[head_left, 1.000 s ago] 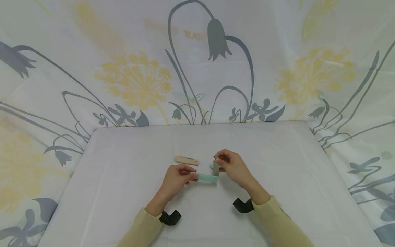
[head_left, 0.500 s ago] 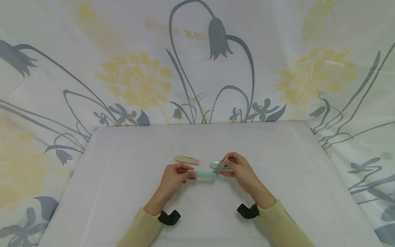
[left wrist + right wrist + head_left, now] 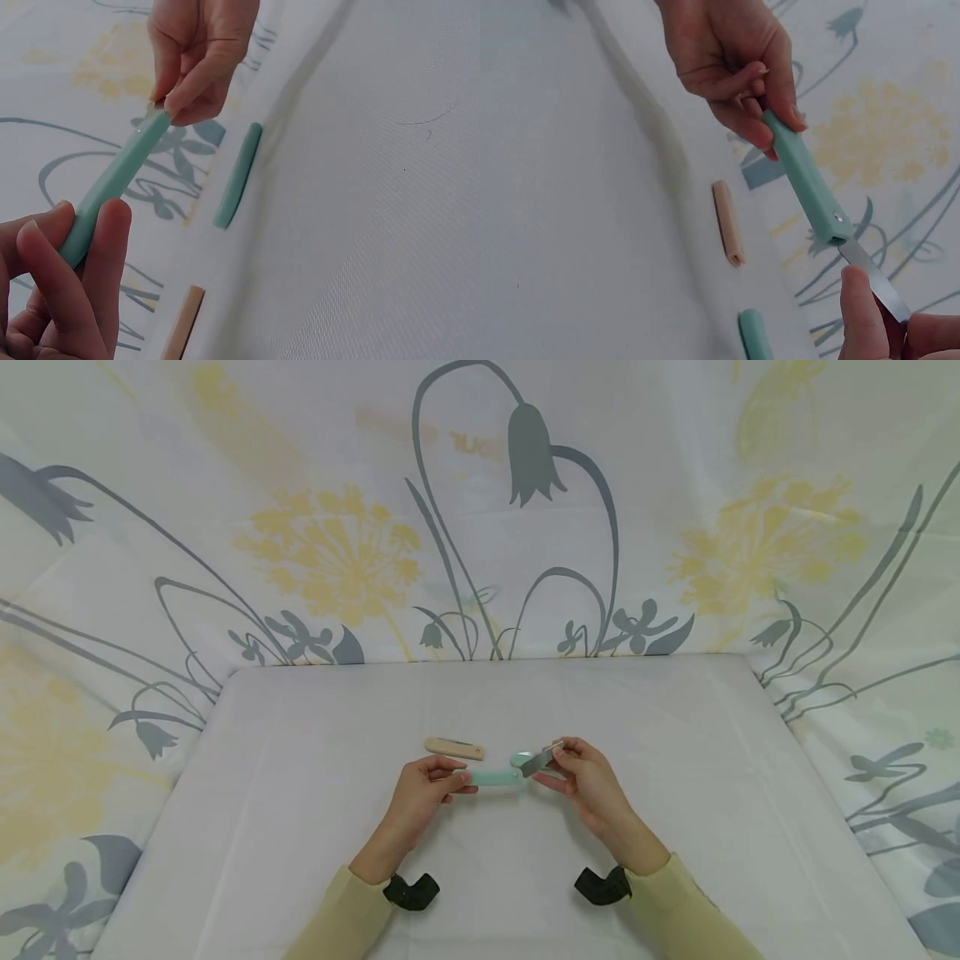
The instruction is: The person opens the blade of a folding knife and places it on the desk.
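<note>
Between my two hands is a folding knife with a mint-green handle [image 3: 495,778] and a shiny metal blade [image 3: 871,276]. My left hand [image 3: 422,792] pinches the far end of the handle between thumb and fingers. At the pivot end, my right hand [image 3: 598,787] pinches the blade, which stands swung out of the handle. In the right wrist view the blade runs nearly in line with the handle [image 3: 806,180]. Behind it on the white surface lies a second mint-green folding knife [image 3: 240,176], partly overlapped by the blade in the head view.
A beige folding knife [image 3: 454,748] lies behind my left hand, left of the second mint one. The white-covered table [image 3: 315,718] ends at a hanging flower-print cloth [image 3: 480,543] at the back. Black wrist mounts [image 3: 411,892] sit at both wrists.
The blade has swung outward, from nearly square to the handle to a wider angle. My right hand has moved right with it, while the handle has shifted slightly left and back.
</note>
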{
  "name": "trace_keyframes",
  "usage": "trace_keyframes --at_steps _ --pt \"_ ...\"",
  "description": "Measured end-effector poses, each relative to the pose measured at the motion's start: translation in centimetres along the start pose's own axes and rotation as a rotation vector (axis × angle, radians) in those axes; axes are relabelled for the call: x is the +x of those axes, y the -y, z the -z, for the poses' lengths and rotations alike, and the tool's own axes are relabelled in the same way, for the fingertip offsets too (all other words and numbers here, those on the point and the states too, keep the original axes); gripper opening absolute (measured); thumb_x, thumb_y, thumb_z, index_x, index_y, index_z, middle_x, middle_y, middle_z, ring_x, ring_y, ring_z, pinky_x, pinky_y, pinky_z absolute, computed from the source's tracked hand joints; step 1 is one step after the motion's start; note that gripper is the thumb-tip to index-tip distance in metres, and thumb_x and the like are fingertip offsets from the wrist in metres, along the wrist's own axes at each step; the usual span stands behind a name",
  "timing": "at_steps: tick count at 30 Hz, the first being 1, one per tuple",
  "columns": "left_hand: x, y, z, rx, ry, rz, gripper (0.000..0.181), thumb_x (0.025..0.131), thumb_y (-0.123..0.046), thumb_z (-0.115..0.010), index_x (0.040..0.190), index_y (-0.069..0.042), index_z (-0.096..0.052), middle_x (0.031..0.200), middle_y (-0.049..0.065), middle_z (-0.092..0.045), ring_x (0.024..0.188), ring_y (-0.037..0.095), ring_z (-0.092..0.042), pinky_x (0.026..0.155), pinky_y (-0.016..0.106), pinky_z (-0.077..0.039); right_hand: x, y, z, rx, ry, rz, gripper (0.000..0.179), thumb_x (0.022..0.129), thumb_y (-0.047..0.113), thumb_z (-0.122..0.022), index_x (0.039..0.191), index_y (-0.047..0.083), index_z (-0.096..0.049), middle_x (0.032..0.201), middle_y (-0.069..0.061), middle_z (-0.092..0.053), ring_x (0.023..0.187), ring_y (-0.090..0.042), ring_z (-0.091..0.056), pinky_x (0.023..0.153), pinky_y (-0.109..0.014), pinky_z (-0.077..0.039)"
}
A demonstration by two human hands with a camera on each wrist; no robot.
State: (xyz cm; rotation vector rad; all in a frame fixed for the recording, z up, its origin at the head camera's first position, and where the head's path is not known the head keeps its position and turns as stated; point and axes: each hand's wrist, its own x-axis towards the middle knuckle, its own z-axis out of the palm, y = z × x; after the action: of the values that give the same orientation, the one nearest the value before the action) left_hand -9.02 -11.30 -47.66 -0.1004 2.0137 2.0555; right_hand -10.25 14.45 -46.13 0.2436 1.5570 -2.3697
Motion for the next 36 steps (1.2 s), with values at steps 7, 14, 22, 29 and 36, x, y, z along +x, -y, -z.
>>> trace_keyframes --at_steps 7,14,22,29,36 --pt "0.2 0.2 -0.1 -0.047 -0.025 0.002 0.019 0.091 -0.008 -0.073 0.106 0.001 -0.065 0.092 0.007 -0.072 0.082 0.022 -0.074 0.065 0.023 -0.045 -0.3 -0.3 -0.6 0.125 -0.042 0.002 0.013 0.104 -0.002 -0.042 0.117 -0.004 -0.042 0.104 -0.008 -0.051 0.099 -0.018 -0.062 0.093 -0.043 -0.051" --pt "0.4 0.0 -0.7 -0.121 -0.062 0.019 0.014 0.092 -0.006 -0.071 0.103 0.0 -0.064 0.089 0.005 -0.071 0.079 0.017 -0.074 0.062 0.02 -0.042 -0.6 -0.6 -1.1 0.226 -0.104 0.02 0.005 0.105 -0.001 -0.041 0.11 -0.001 -0.043 0.103 -0.007 -0.05 0.099 -0.019 -0.06 0.095 -0.042 -0.05" --pt "0.4 -0.2 -0.8 -0.123 -0.069 0.015 0.017 0.092 -0.007 -0.072 0.105 0.001 -0.063 0.091 0.004 -0.071 0.08 0.016 -0.074 0.062 0.021 -0.041 -0.8 -1.1 -1.6 0.263 -0.158 0.055 0.004 0.106 0.001 -0.041 0.11 0.001 -0.042 0.103 -0.007 -0.048 0.093 -0.015 -0.058 0.093 -0.041 -0.051" --pt "0.2 0.1 0.0 -0.06 -0.021 -0.015 0.026 0.09 -0.01 -0.075 0.112 -0.001 -0.065 0.106 0.008 -0.069 0.088 0.018 -0.073 0.066 0.025 -0.046 -0.9 -1.4 -1.6 0.248 -0.192 0.039 0.01 0.104 0.0 -0.044 0.114 -0.002 -0.042 0.106 -0.009 -0.049 0.097 -0.016 -0.06 0.093 -0.039 -0.051" --pt "0.1 0.1 0.9 0.073 -0.038 -0.127 0.034 0.082 0.001 -0.079 0.115 0.004 -0.069 0.109 0.019 -0.068 0.087 0.017 -0.068 0.073 0.025 -0.054 -1.0 -1.4 -1.3 0.226 -0.2 0.017 0.012 0.104 0.001 -0.044 0.115 -0.004 -0.042 0.109 -0.011 -0.049 0.098 -0.017 -0.062 0.095 -0.039 -0.05"
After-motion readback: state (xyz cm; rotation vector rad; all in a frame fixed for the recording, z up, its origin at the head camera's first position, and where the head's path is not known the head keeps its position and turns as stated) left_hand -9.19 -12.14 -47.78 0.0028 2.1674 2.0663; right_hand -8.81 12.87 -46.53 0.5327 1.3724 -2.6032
